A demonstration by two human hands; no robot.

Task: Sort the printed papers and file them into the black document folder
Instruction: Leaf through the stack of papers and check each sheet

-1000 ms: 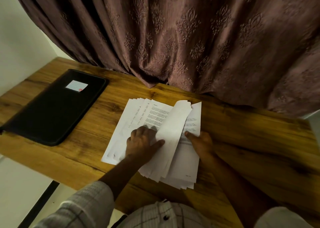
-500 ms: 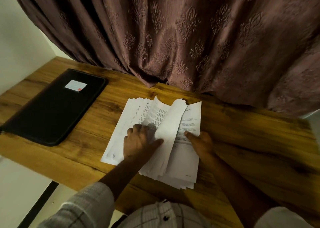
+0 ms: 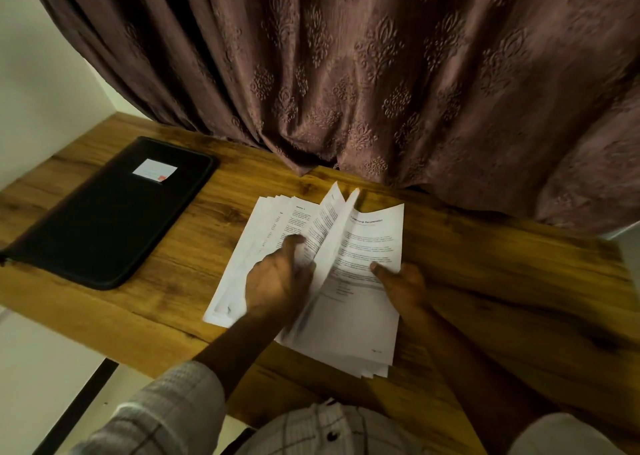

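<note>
While the left hand [image 3: 277, 281] curls fingers and thumb round a few lifted sheets [image 3: 332, 233], standing them on edge above the fanned printed papers [image 3: 256, 254], the right hand [image 3: 403, 286] lays one straight finger on the top page [image 3: 370, 240] of the right-hand pile. Its other fingers sit in shadow, so I cannot tell whether they grasp. Everything lies on the wooden table [image 3: 485, 264]. Well apart to the left, the black document folder [image 3: 104, 219] lies flat and closed, with a white label [image 3: 154, 170] on its cover.
</note>
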